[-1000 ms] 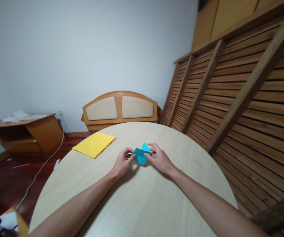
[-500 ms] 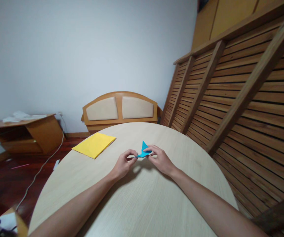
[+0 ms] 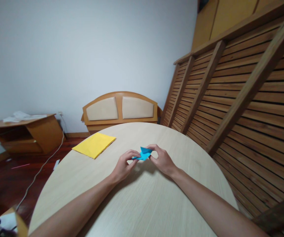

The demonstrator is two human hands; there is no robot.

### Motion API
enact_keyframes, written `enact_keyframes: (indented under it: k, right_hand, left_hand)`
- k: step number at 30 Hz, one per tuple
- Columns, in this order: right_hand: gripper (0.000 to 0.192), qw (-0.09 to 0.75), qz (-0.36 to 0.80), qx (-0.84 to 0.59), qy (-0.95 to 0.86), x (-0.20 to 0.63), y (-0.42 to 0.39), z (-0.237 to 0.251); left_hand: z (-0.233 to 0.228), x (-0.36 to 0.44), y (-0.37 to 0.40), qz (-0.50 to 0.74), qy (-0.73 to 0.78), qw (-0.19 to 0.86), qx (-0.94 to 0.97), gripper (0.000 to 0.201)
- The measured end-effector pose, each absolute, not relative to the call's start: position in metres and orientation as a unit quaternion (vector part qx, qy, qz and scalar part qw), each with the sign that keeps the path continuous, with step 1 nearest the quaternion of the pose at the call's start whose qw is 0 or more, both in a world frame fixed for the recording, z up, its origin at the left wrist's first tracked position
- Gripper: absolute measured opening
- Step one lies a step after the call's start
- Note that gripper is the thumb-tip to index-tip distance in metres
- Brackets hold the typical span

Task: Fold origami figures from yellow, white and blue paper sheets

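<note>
A small piece of folded blue paper is held between both hands, just above the round pale wood table. My left hand pinches its narrow left end between thumb and fingers. On the other side, my right hand grips the right edge, thumb below and index finger above. One pointed flap of the paper leans over at the top. Part of each end is hidden by the fingers. Shadows of the hands fall on the tabletop beneath.
A yellow paper packet lies at the table's far left. Behind the table stands a padded headboard. Slatted wooden panels lean along the right. A low cabinet and a white cable are at the left.
The upright blue flap has tipped down and now sits lower. The fingers have shifted slightly on the paper, with the right index finger drawn back to its edge.
</note>
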State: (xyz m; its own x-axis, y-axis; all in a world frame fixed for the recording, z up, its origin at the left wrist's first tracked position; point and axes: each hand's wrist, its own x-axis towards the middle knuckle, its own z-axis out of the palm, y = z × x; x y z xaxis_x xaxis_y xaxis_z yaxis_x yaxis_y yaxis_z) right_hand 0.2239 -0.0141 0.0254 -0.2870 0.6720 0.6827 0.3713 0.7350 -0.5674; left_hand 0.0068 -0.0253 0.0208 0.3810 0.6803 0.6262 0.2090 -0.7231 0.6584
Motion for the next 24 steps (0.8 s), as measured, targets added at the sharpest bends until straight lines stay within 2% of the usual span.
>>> enact_keyframes:
  k: [3,7,10,15,19,24]
  right_hand:
    - [0.034,0.492,0.153,-0.337,-0.788,0.2232,-0.0150,0.0247]
    - [0.016,0.468,0.168,-0.341,-0.798,0.2208,-0.0184,0.0286]
    - [0.010,0.464,0.199,-0.347,-0.790,0.2185,-0.0215,0.0322]
    - [0.014,0.456,0.237,-0.347,-0.785,0.2161,-0.0231,0.0324]
    - [0.022,0.440,0.263,-0.339,-0.789,0.2168,-0.0223,0.0300]
    - [0.031,0.421,0.242,-0.336,-0.807,0.2179,-0.0213,0.0300]
  left_hand:
    - [0.0205,0.0060,-0.0254,0.480,0.300,0.235,0.790,0.016]
    - [0.0206,0.0061,-0.0259,0.464,0.343,0.248,0.778,0.020]
    - [0.0197,0.0069,-0.0256,0.453,0.364,0.267,0.769,0.026]
    - [0.0175,0.0084,-0.0236,0.457,0.382,0.282,0.752,0.034]
    - [0.0185,0.0092,-0.0235,0.451,0.391,0.268,0.756,0.033]
    - [0.0200,0.0108,-0.0237,0.422,0.404,0.282,0.761,0.032]
